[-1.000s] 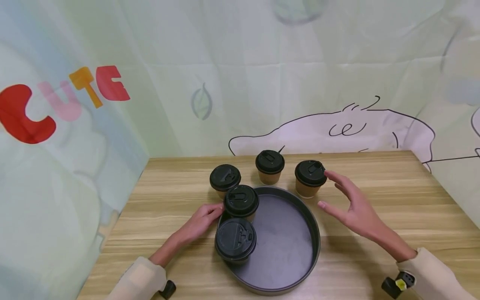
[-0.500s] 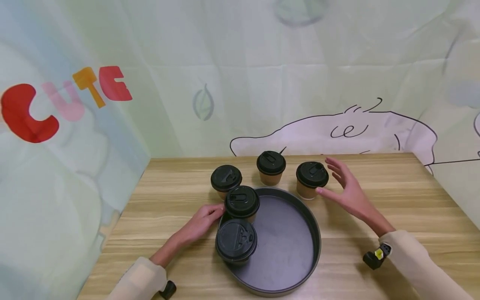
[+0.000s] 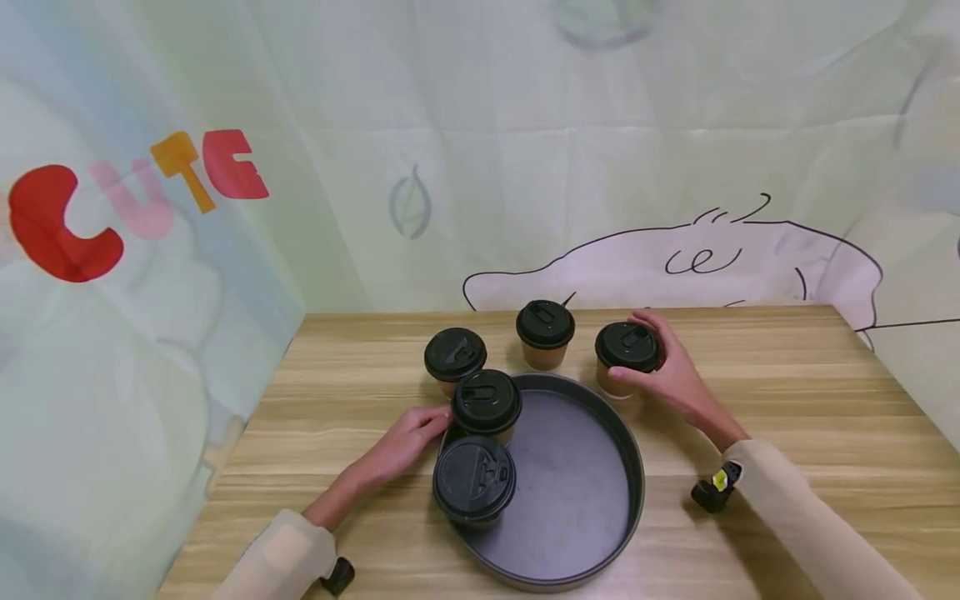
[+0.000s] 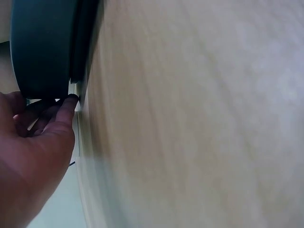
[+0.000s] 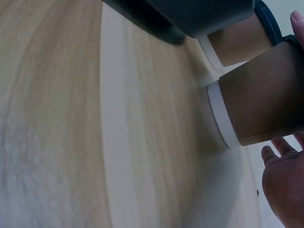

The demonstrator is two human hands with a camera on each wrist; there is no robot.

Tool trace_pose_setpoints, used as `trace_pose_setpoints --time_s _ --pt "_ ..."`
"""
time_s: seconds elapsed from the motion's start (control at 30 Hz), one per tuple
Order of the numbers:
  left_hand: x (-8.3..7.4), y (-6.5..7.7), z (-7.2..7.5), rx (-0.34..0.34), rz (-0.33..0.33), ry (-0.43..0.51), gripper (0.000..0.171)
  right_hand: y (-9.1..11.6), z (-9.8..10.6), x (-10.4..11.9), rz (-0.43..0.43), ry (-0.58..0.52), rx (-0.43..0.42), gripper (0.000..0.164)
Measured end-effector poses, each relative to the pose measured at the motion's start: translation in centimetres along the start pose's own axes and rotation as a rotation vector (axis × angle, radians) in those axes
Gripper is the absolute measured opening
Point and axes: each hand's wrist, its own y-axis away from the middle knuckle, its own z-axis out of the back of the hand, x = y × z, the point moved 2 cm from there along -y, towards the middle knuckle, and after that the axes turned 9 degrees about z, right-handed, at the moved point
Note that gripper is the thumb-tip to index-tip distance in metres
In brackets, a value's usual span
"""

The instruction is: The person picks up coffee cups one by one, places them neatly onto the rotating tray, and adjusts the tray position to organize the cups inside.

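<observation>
At the back right, my right hand (image 3: pixel 671 379) reaches round a brown paper coffee cup (image 3: pixel 615 382) with a black lid, thumb in front and fingers behind. The right wrist view shows that cup (image 5: pixel 261 97) upright at the table, with fingers along its far side. My left hand (image 3: pixel 408 437) holds the left rim of a round dark baking pan (image 3: pixel 636 475); in the left wrist view its fingers (image 4: pixel 64 111) are at the pan wall (image 4: pixel 42 52). Inside the pan, along its left side, stand two lidded cups: one farther back (image 3: pixel 486 402) and one nearer (image 3: pixel 474 481).
Two more lidded cups stand behind the pan, one at its back left (image 3: pixel 455 354) and one at the back middle (image 3: pixel 545 333). The wooden table (image 3: pixel 795 392) ends at a printed cloth backdrop (image 3: pixel 480 167).
My right hand has moved left and closed in round the back right cup, from fingers spread beside it. The left hand stays at the pan rim.
</observation>
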Motion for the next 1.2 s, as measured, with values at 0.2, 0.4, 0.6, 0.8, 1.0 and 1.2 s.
trace_pose_setpoints --time_s 0.2,0.4,0.6,0.8,1.0,1.2 --pt "-1.0 0.3 0.0 0.026 -0.051 0.061 0.036 0.0 -0.4 -0.5 -0.014 0.007 -0.002 0.094" --pt "-2.3 0.6 -0.1 0.008 0.020 0.032 0.031 0.1 -0.7 -0.9 -0.017 0.001 -0.021 0.091" --pt "-3.0 0.7 -0.3 0.010 0.089 0.031 0.029 0.1 -0.9 -1.0 -0.007 0.012 -0.043 0.086" --pt "-3.1 0.7 -0.3 0.011 0.089 0.048 0.029 0.1 -0.9 -0.8 -0.003 0.008 -0.041 0.084" --pt "-2.9 0.7 -0.3 0.011 0.095 0.039 0.029 0.2 -0.4 -0.4 0.005 0.020 -0.033 0.081" --pt "-2.7 0.8 -0.1 0.007 0.097 0.029 0.029 0.6 0.5 0.3 0.023 0.012 -0.051 0.078"
